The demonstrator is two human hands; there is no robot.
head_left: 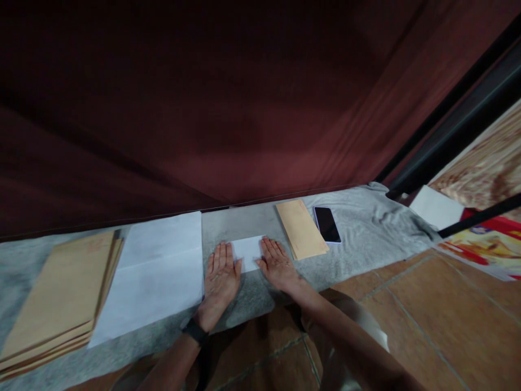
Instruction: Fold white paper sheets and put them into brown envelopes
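A small folded white sheet of paper (247, 252) lies flat on the grey cloth in front of me. My left hand (222, 273) rests flat on its left end, fingers stretched out and pointing away from me. On the right end, my right hand (277, 263) is also laid flat, fingers extended. Left of my left hand is a stack of large white paper (163, 266) with a crease across the middle. Just beyond my right hand sit several small brown envelopes (303, 228), slightly fanned.
A pile of large brown envelopes (65, 288) lies at the far left. A phone (327, 224) rests right of the small envelopes. Grey cloth (366, 228) covers the narrow surface, with a dark red curtain (244, 108) behind. A red and yellow printed box (488, 241) is on the right.
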